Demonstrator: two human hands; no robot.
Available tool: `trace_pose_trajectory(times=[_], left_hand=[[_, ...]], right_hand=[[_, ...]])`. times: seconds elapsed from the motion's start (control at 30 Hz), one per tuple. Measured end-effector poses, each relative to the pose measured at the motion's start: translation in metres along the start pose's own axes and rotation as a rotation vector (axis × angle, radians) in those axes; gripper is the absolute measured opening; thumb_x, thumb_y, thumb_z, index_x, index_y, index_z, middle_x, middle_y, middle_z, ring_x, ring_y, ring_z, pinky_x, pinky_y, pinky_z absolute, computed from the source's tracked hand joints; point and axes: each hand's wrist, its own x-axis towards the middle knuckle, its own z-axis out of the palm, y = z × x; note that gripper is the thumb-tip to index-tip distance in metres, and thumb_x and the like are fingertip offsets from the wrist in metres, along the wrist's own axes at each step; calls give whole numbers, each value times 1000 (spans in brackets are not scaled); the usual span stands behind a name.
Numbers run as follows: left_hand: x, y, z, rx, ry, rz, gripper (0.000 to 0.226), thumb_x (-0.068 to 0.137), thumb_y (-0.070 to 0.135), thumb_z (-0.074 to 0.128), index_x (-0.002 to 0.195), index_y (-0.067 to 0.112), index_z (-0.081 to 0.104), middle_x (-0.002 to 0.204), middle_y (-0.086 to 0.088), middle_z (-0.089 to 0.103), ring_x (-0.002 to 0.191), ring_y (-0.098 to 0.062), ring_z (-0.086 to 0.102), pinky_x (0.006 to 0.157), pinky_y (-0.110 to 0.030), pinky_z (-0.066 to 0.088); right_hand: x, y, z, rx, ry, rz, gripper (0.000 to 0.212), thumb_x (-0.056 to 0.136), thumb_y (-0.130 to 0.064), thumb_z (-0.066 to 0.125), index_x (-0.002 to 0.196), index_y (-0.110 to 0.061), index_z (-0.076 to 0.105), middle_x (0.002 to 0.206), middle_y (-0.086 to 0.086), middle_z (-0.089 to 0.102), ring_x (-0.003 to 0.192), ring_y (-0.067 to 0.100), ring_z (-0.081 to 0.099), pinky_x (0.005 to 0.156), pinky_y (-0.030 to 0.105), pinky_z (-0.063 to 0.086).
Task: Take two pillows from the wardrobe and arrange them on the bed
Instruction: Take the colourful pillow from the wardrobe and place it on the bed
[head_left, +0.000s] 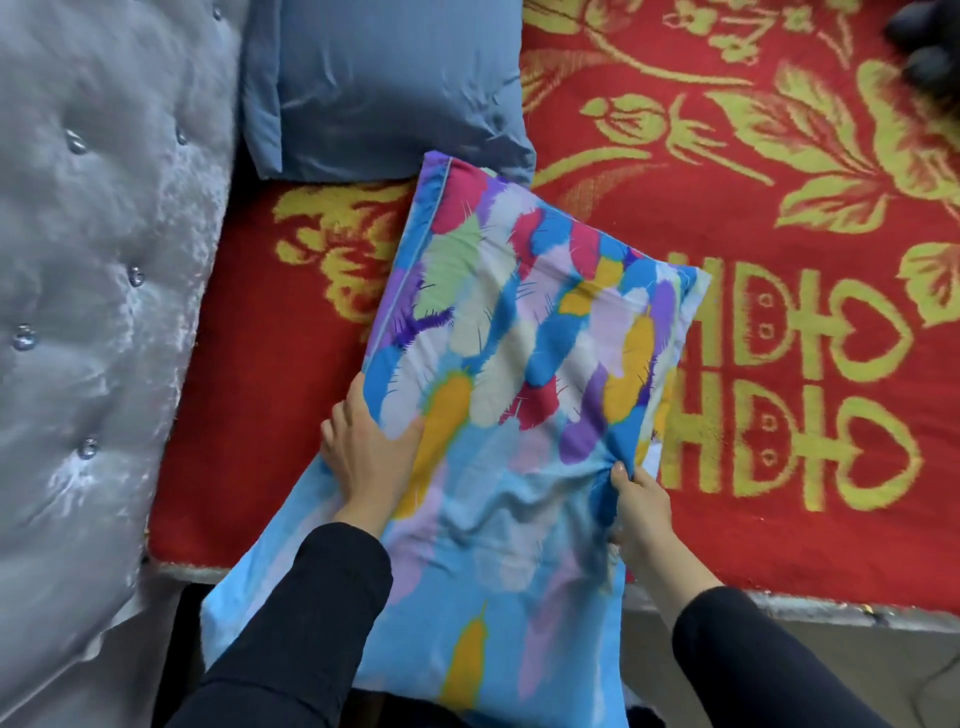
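Red blanket (675, 218) w/ gold print covers bed; blue pillow (395, 88) by grey headboard (104, 260). We see left hand (363, 447) & right hand (641, 506) both gripping feather-print pillow (519, 364), tilted, partly over bed edge.

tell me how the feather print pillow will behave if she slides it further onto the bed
Probably soft and floppy: the feather print pillow bunches where the right hand pinches it, and its near end sags off the bed edge. Likely light, since two hands hold it by the edges. The woolly red blanket may drag on it.
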Motion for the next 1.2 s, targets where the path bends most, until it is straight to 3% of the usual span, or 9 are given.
trace_pose_trajectory(times=[0.2, 0.37, 0.5, 0.57, 0.63, 0.67, 0.73, 0.87, 1.2], left_hand=[[38, -36, -64, -44, 140, -134, 79, 62, 37, 77, 130, 29, 38, 120, -16, 56, 108, -40, 46, 92, -48, 38], [82, -62, -91, -89, 198, -153, 79, 60, 33, 80, 129, 27, 42, 120, -15, 57, 110, -39, 49, 94, -48, 40], [115, -90, -99, -76, 88, -189, 84, 56, 37, 78, 132, 21, 46, 133, -17, 51, 121, -37, 46, 101, -47, 37], [118, -101, -95, -15, -53, -198, 86, 49, 41, 69, 130, 18, 52, 141, -16, 46, 128, -34, 42, 104, -42, 32], [110, -106, -83, -37, -217, -176, 78, 54, 35, 76, 126, 12, 56, 138, -18, 49, 127, -30, 44, 102, -38, 34], [103, -108, -74, -58, -270, -174, 74, 60, 25, 81, 127, 9, 54, 139, -19, 48, 128, -29, 43, 103, -36, 32], [87, -110, -60, -68, -294, -176, 69, 67, 12, 80, 129, 4, 51, 142, -19, 44, 132, -27, 39, 107, -34, 28], [56, -97, -42, -96, -298, -156, 65, 71, 14, 78, 129, 4, 51, 143, -19, 42, 136, -27, 34, 114, -38, 24], [-57, -29, -32, -147, -201, -135, 56, 81, 30, 65, 133, 18, 47, 150, -12, 34, 138, -26, 27, 111, -36, 24]], right_hand=[[-20, -52, 67, -100, -215, -162, 32, 97, -20, 47, 102, 11, 49, 86, 10, 45, 78, 22, 42, 65, 36, 31], [-22, -81, 128, -179, -298, -263, 22, 96, -23, 48, 85, -6, 54, 83, 14, 50, 78, 24, 49, 70, 39, 38], [-13, -77, 157, -412, -367, -303, 19, 95, -22, 46, 86, -11, 57, 70, 3, 48, 66, 20, 49, 61, 34, 46], [-14, -65, 163, -641, -469, -313, 25, 93, -17, 45, 112, -14, 61, 74, -4, 50, 58, 8, 44, 55, 22, 41], [-20, -55, 166, -731, -562, -286, 46, 92, -14, 47, 138, -16, 44, 100, 2, 61, 74, 10, 57, 61, 16, 44], [-23, -52, 166, -762, -573, -297, 52, 92, -14, 49, 142, -16, 37, 121, 5, 60, 95, 17, 61, 75, 18, 46], [-29, -52, 166, -846, -561, -371, 54, 91, -16, 50, 143, -15, 34, 142, 7, 48, 121, 24, 52, 94, 25, 40], [-31, -61, 158, -1015, -555, -552, 56, 91, -25, 53, 143, -12, 34, 146, 9, 44, 129, 26, 46, 101, 31, 36], [-64, -66, 91, -1273, -627, -1042, 60, 93, -34, 51, 146, -15, 29, 152, 6, 33, 136, 26, 35, 105, 42, 40]])
